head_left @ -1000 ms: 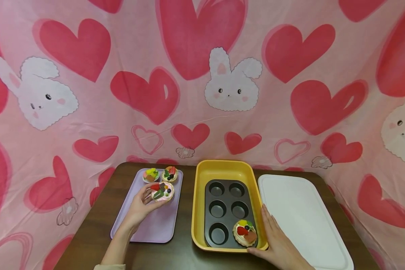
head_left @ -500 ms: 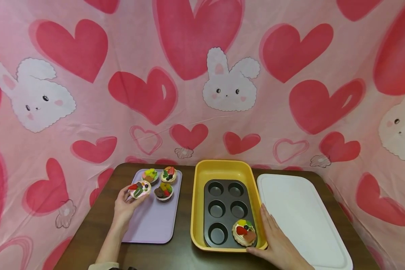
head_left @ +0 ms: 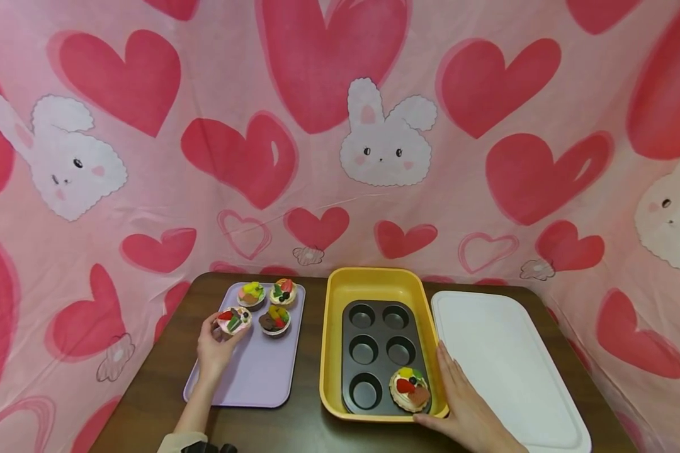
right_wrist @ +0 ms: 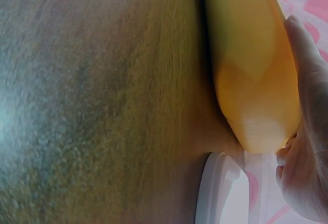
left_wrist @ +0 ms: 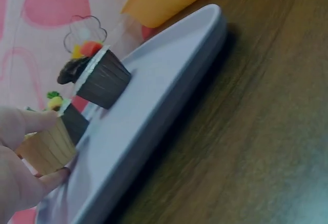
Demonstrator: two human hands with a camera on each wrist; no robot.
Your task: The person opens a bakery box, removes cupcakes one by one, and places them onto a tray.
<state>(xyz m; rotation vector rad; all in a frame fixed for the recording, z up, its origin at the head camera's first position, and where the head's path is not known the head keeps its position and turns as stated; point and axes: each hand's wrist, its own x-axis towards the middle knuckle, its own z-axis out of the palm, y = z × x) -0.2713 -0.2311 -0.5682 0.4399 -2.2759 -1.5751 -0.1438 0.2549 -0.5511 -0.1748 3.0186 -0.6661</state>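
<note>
My left hand (head_left: 214, 349) holds a fruit-topped cupcake (head_left: 234, 320) with pink cream at the left side of the lilac tray (head_left: 255, 377). In the left wrist view, fingers and thumb pinch the tan wrapper of this cupcake (left_wrist: 48, 149), low over the tray. Three other cupcakes stand near it: a yellow-topped one (head_left: 252, 294), a strawberry one (head_left: 283, 292) and one with chocolate (head_left: 274, 320). My right hand (head_left: 464, 402) rests on the near right corner of the yellow bin (head_left: 333, 377), fingers straight along its side and thumb at the front rim.
Inside the bin lies a dark muffin pan (head_left: 382, 365), with a fruit tart (head_left: 410, 390) in its near right cup. A white lid-like board (head_left: 504, 358) lies to the right on the brown table (head_left: 311, 434). A heart-printed cloth (head_left: 317, 157) hangs behind.
My left hand has carried the pink-cream cupcake left, then lowered it toward the tray, uncovering the chocolate cupcake. The right hand has stayed at the bin.
</note>
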